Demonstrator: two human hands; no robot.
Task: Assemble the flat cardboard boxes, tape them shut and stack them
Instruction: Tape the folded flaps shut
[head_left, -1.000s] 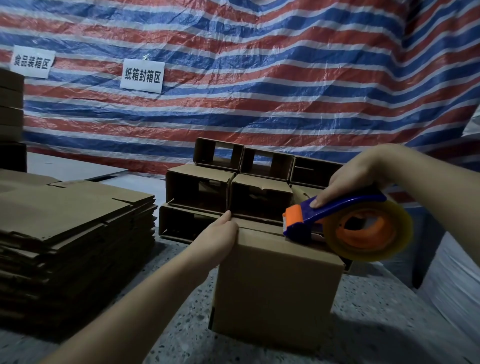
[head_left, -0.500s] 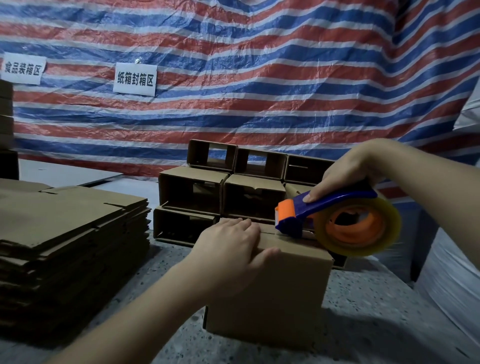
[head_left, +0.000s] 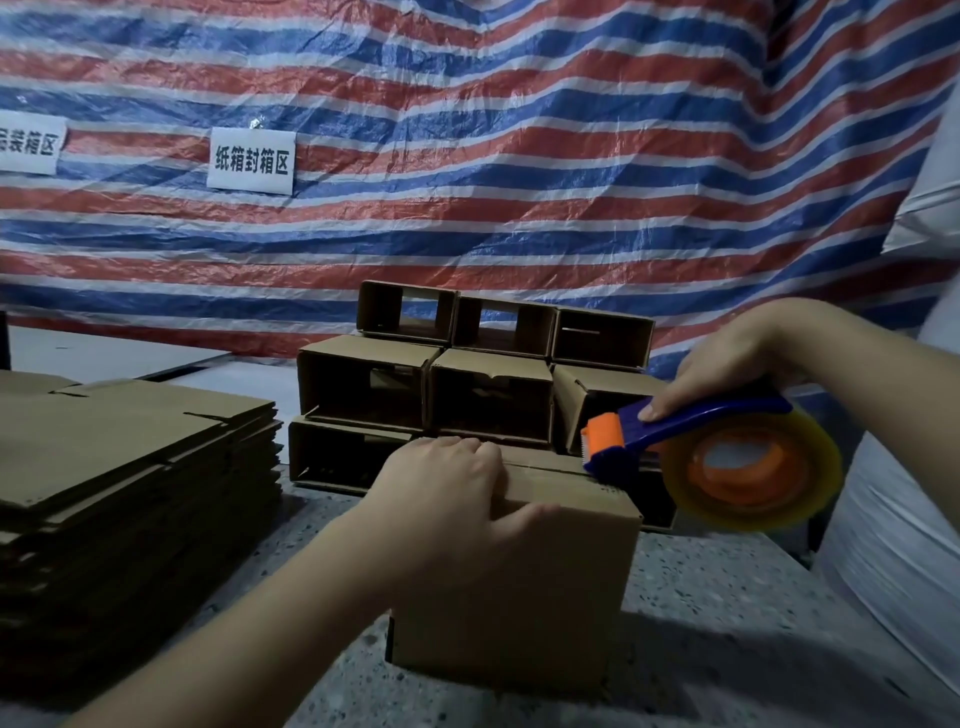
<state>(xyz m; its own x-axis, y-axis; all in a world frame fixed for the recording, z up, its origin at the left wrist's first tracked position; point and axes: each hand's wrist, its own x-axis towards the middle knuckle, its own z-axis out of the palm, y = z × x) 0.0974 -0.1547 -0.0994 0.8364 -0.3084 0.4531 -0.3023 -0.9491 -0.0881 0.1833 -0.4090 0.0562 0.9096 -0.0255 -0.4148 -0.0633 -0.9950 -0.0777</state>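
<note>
Nearest to us, a closed cardboard box (head_left: 519, 582) stands on the speckled stone floor (head_left: 727, 597), its top flaps folded down. Our left hand (head_left: 441, 499) lies over the box's near top edge, fingers curled down on the lid and thumb stretched along the front face, clamping the box in place. Just beyond it, our right hand (head_left: 727, 364) grasps the blue handle of the tape dispenser (head_left: 691, 447), index finger laid along the top of the handle. The dispenser's orange cutter end rests on the right part of the box top, at the seam between the flaps, and the roll of clear tape on its orange hub hangs out past the box's right edge. A glossy strip seems to run along the seam from the cutter toward our left hand, though the dim light makes that hard to confirm.

To our left, beside the box but apart from it, sits a tall stack of flat cardboard blanks (head_left: 130, 467). Behind the box, a stack of assembled boxes (head_left: 467, 379) lies on its sides in three rows, their open ends facing us. At the far right edge we see a pale white bundle (head_left: 909, 519). Farthest back hangs a red, white and blue striped tarpaulin (head_left: 519, 156) with two white paper signs (head_left: 252, 161) printed in black characters.
</note>
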